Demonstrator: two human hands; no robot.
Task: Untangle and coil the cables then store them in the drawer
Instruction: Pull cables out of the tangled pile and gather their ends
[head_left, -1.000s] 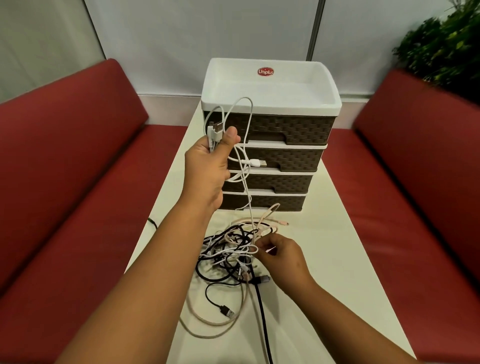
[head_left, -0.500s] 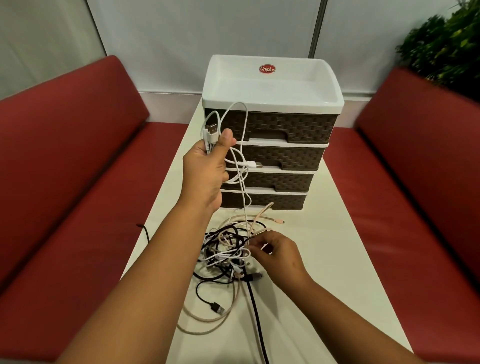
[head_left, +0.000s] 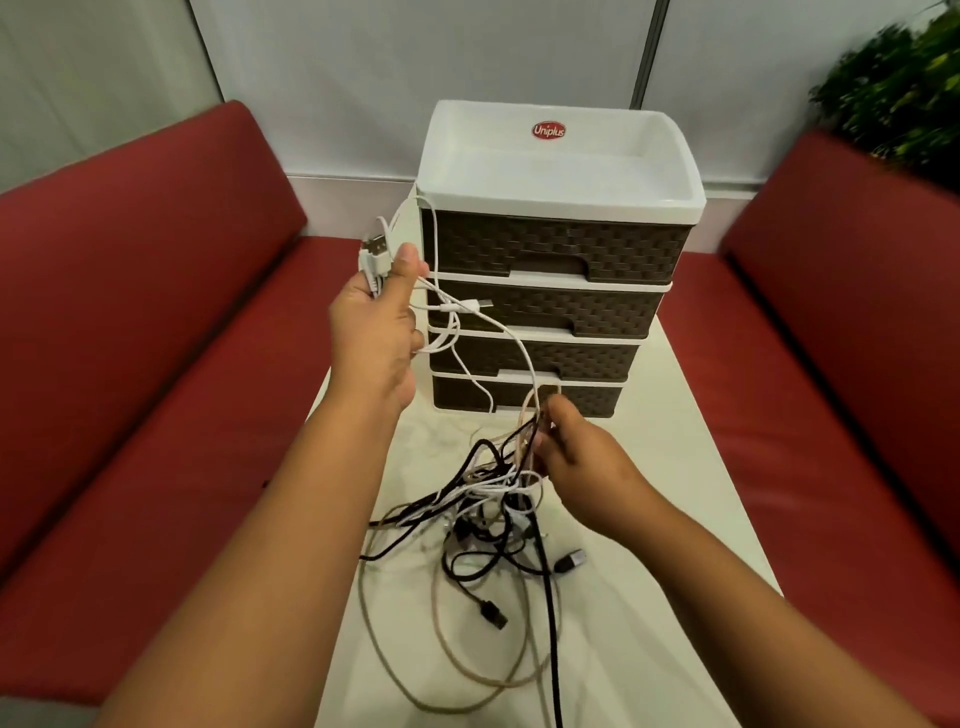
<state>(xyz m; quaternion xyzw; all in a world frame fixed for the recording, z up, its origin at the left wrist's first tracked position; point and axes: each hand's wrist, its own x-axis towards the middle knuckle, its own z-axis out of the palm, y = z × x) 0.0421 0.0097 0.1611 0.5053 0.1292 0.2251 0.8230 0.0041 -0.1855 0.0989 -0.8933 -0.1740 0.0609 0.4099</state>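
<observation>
White cable (head_left: 519, 348) ends are pinched between thumb and curled fingers of the raised left hand (head_left: 376, 327), at nine o'clock of the drawer unit (head_left: 545, 291). Strands of the tangled cables (head_left: 493, 519), heaped on the table (head_left: 675, 467) at six o'clock of the unit, are gripped by the right hand (head_left: 582, 457).

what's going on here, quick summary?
A person is untangling cables. The left hand holds up a white cable by its plug ends, while the right hand pinches strands lifted from the tangle of cables on the table. All four drawers of the drawer unit are closed; nothing is coiled.
</observation>
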